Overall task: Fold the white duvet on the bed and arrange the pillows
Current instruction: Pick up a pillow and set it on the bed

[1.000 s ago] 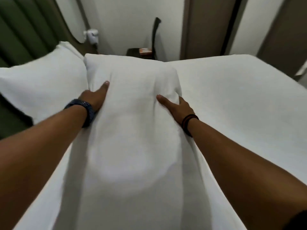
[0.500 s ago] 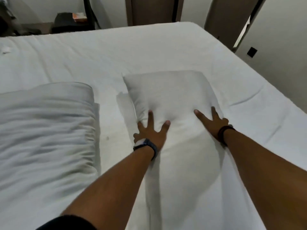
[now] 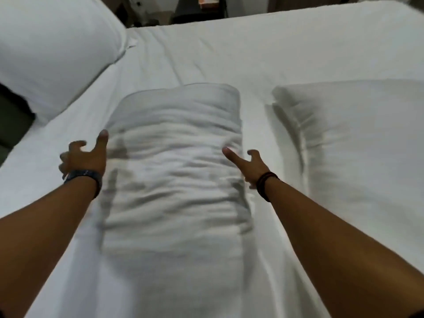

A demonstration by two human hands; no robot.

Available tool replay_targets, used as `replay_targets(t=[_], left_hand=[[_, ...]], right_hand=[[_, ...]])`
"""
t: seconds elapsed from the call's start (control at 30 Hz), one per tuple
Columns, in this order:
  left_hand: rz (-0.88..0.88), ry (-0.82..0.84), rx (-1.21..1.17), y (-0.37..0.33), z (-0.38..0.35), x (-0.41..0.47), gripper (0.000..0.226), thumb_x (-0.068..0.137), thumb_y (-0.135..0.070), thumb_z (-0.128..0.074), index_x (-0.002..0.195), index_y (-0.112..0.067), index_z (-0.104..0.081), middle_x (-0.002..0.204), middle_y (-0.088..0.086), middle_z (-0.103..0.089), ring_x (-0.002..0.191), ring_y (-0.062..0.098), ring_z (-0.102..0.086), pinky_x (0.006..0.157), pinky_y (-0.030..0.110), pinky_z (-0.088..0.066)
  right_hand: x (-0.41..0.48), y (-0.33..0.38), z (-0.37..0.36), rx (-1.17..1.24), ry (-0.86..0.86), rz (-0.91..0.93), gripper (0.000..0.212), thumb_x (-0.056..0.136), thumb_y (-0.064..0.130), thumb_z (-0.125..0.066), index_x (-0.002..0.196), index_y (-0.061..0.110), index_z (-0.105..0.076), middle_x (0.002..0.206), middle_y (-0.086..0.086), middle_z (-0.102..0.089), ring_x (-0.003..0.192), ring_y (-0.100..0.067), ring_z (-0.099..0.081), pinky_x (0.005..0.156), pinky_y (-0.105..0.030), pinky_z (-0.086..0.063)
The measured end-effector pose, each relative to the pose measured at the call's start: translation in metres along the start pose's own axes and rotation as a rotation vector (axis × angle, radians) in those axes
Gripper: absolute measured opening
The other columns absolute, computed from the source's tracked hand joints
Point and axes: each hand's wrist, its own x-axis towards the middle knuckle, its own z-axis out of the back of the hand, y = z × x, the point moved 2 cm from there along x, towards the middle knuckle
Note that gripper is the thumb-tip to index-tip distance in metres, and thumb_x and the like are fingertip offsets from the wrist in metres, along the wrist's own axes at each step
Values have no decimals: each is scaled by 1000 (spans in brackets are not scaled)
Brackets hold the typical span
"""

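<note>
Head view: folded white duvet [image 3: 174, 171] is lying mid-bed [image 3: 263, 47], running toward the near edge. Left hand [image 3: 85, 157] and right hand [image 3: 250, 166] are flanking its sides, each grip open, fingers spread, thumbs at the fabric. One pillow [image 3: 52, 49] is sitting at the far-left corner, another pillow [image 3: 358, 143] along the right edge.

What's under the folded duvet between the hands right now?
The folded duvet lies on the white bed sheet, which shows all around it. Left hand and right hand flank it, open. Anything directly beneath the bundle is covered.
</note>
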Motion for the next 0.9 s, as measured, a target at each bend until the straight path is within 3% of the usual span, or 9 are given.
replay_targets(t=[0.07, 0.17, 0.3, 0.43, 0.6, 0.7, 0.77, 0.8, 0.9], left_hand=[[231, 210, -95, 58, 16, 31, 112, 55, -91, -46, 140, -19, -35, 147, 13, -36, 129, 36, -40, 107, 49, -32], [316, 720, -391, 102, 4, 45, 82, 69, -82, -44, 124, -22, -56, 127, 12, -59, 102, 28, -61, 85, 39, -48], [294, 999, -458, 117, -8, 53, 76, 67, -82, -48, 119, -27, -61, 112, 9, -70, 99, 28, -68, 89, 43, -49], [259, 1022, -546, 125, -12, 65, 65, 74, -76, -42, 108, -24, -65, 104, 7, -73, 89, 22, -71, 78, 35, -51], [165, 993, -689, 118, -25, 64, 31, 94, -44, -38, 95, -19, -56, 59, -9, -71, 67, 10, -67, 52, 13, -48], [92, 974, -708, 113, -10, 56, 36, 100, -23, -34, 73, -18, -56, 39, -11, -59, 47, 4, -59, 40, 10, -42], [56, 993, -731, 105, 15, 60, 61, 99, -14, -35, 47, -16, -66, 38, -9, -59, 37, -1, -56, 44, 12, -44], [35, 980, -742, 107, 28, 76, 68, 99, -13, -35, 38, -15, -64, 40, -8, -60, 38, -1, -57, 49, 13, -46], [-34, 852, -696, 116, 84, 135, 45, 100, -28, -36, 77, -10, -71, 62, -7, -71, 70, 4, -69, 64, 14, -50]], right_hand=[[7, -15, -42, 24, -2, -16, 121, 46, 82, -68, 145, 33, -18, 141, -5, -44, 124, -27, -48, 104, -41, -39], [19, -27, -59, 73, -140, -16, 124, 35, 77, -78, 139, 30, -28, 130, -3, -55, 111, -25, -58, 99, -44, -46], [23, -23, -57, 136, -71, 2, 114, 43, 66, -81, 139, 24, -35, 122, 0, -58, 103, -20, -61, 83, -37, -52], [30, -29, -71, 155, -49, 15, 111, 45, 69, -81, 139, 25, -41, 127, 2, -61, 106, -16, -63, 88, -35, -51], [18, -1, -116, 250, -12, 49, 124, 43, 73, -77, 142, 10, -36, 143, 2, -41, 120, -9, -43, 99, -24, -35], [1, 28, -153, 239, 84, 28, 98, 28, 72, -82, 104, 17, -54, 83, 12, -72, 77, 11, -60, 70, -5, -43], [-6, 49, -179, 296, 50, 44, 33, 81, 34, -73, 75, 18, -44, 45, 11, -59, 49, 5, -57, 49, -2, -39], [-6, 58, -191, 325, 18, 71, 29, 98, 12, -46, 71, 20, -39, 39, 6, -54, 46, 3, -55, 46, -4, -37], [-30, 110, -244, 334, 7, 146, 40, 99, -5, -23, 68, 18, -35, 28, 6, -44, 40, 2, -50, 50, -6, -35]])
